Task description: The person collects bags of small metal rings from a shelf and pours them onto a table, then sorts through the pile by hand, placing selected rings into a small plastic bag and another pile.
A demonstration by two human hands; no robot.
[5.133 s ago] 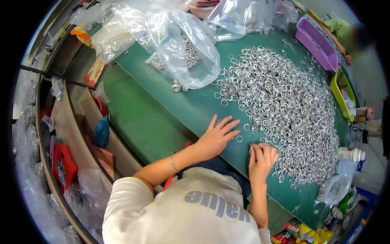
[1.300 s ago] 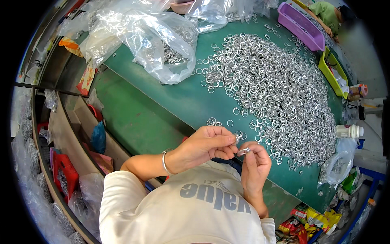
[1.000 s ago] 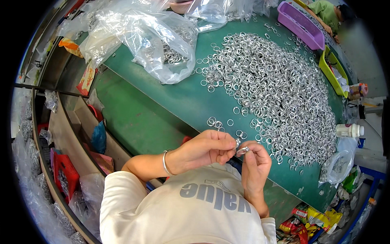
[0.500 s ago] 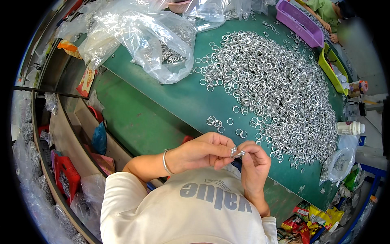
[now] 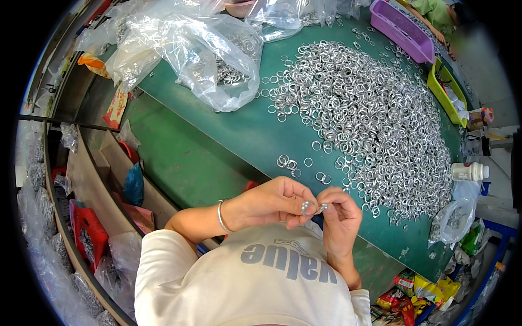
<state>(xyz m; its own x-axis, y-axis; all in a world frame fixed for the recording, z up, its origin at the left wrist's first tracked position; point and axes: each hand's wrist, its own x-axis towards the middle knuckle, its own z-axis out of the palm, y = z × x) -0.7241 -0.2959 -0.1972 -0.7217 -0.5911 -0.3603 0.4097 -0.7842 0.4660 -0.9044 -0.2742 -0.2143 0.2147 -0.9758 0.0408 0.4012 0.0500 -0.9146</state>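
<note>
I pinch two small metal rings [image 5: 314, 207] between the fingers of my left hand [image 5: 274, 202] and right hand [image 5: 340, 217], close to my chest. A loose pinch could drop one into my lap. Beyond lies the green table [image 5: 239, 130], its ring heap [image 5: 370, 119], plastic bags [image 5: 190, 49].

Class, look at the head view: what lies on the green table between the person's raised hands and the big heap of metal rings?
In the head view, a few loose rings lie scattered on the green table between the hands and the heap of metal rings; otherwise bare mat.

Small silver rings [image 5: 314, 207], pinched chest-high
</note>
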